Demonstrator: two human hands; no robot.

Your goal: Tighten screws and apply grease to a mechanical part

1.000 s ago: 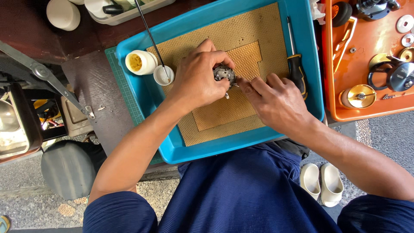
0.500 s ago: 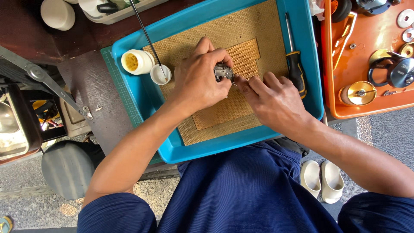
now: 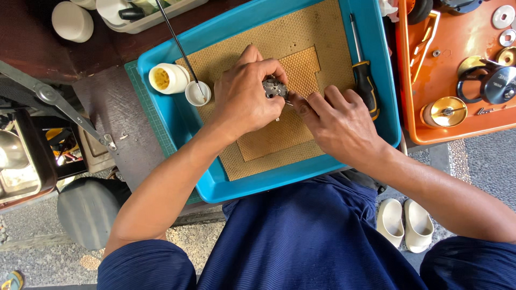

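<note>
Carefully now: small grey metal part (image 3: pixel 275 87) pinched in left hand (image 3: pixel 244 99) above blue tray (image 3: pixel 161 107), right hand (image 3: pixel 336 121) fingertips closed at its edge; could slip, dropping onto the mat.

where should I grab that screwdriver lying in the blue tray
Probably by the black and yellow handle of the screwdriver, coming from above. It lies flat along the right wall of the blue tray, shaft pointing away; the right hand is just beside it.
</note>
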